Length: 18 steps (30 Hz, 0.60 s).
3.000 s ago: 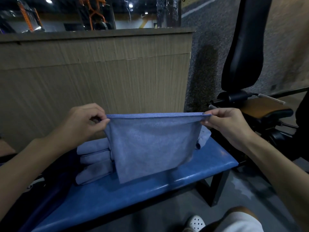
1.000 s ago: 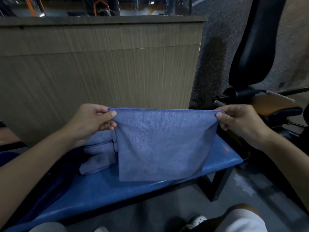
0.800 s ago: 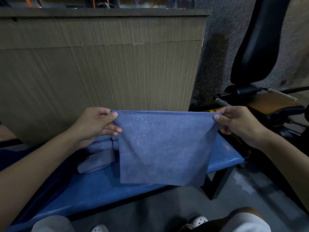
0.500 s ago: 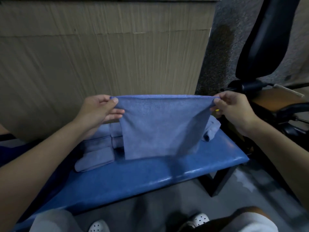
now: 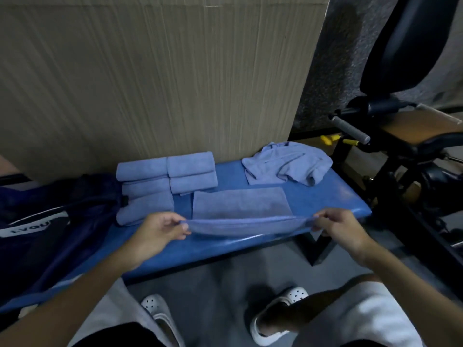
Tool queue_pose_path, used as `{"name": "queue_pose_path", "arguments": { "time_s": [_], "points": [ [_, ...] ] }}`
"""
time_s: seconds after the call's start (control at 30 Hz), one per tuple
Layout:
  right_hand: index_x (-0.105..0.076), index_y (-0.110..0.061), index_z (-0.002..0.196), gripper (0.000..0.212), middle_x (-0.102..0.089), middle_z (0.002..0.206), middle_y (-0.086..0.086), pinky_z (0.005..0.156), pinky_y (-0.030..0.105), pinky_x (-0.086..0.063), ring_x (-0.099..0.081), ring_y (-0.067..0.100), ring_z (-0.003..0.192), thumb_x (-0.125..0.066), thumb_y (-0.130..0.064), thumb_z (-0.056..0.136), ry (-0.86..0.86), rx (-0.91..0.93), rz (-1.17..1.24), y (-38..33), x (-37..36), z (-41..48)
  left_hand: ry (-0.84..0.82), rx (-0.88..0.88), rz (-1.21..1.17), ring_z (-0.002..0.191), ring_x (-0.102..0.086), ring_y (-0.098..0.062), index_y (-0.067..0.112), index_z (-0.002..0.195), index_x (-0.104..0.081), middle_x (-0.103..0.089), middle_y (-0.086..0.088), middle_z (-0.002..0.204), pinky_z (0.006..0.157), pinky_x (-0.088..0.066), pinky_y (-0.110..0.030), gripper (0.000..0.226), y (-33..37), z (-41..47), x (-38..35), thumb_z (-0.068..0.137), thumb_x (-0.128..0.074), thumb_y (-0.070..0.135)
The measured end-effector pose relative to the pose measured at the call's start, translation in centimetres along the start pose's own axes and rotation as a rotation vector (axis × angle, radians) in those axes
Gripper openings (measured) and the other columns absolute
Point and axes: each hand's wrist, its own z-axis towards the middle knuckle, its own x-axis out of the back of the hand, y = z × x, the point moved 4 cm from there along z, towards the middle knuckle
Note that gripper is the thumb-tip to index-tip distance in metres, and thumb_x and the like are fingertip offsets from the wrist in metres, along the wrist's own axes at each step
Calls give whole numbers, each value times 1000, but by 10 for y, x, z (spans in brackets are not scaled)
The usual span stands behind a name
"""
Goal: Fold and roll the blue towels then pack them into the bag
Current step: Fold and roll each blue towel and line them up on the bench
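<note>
Slack dark nylon bag (image 5: 37,216) is slumping on the left end of the bench (image 5: 325,204). Soft stubby rolls (image 5: 165,181) are sitting along the bench's back edge. My left hand (image 5: 160,229) is pinching a near corner of the towel (image 5: 240,206), thumb against fingers. The towel, thin nappy microfibre, is lying flat mid-bench, with its near hem sagging above the front edge. My right hand (image 5: 343,229) is pinching the other corner.

Risks, as I'm judging them: the glossy vinyl is letting the cloth slide off forward, and an uneven pull is skewing the fold. Crumpled heap (image 5: 285,164) is lying at the bench's right end.

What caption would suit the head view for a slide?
Left hand and right hand pinch the near corners of a blue towel spread on the bench, beside rolled towels.
</note>
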Motion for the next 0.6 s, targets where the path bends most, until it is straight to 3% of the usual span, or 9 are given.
{"name": "queue_pose_path", "arguments": {
  "time_s": [0.17,0.23,0.3,0.47,0.6],
  "points": [
    [-67,-3,69,18,-62,65,11,57,20,-40,-52,15,63,-64,-2,86,-33,-8,-86,17,-1,-20,-86,54,171,69,-70,-14,1,88,-68,-73,-14,75,56,-54,-22,5,-23,-15,-2,91,-64,0],
    [-69,-3,71,15,-67,74,17,63,23,-41,-54,15,68,-65,-4,85,-28,1,-110,17,1,-20,-103,27,254,60,-65,-7,4,89,-69,-72,-10,68,50,-48,-21,6,-15,-15,-1,92,-64,6],
    [-69,-3,71,15,-68,78,20,65,25,-41,-55,14,69,-65,-4,85,-25,15,-116,13,1,-15,-75,1,282,55,-60,-5,7,87,-70,-70,-7,63,49,-43,-21,8,-6,-9,0,93,-64,10],
    [-65,0,74,15,-57,65,4,50,10,-36,-44,-1,49,-60,0,89,48,22,-74,6,-5,14,67,-25,235,50,-57,-2,3,82,-69,-65,3,56,51,-41,-10,12,3,33,-4,92,-66,10],
    [-64,-2,75,17,-57,68,7,56,12,-39,-46,-2,54,-59,-1,91,117,58,-52,7,-18,49,173,-30,237,46,-55,-1,10,73,-66,-65,1,61,51,-45,-12,18,-4,79,-9,90,-68,12]
  ]
}}
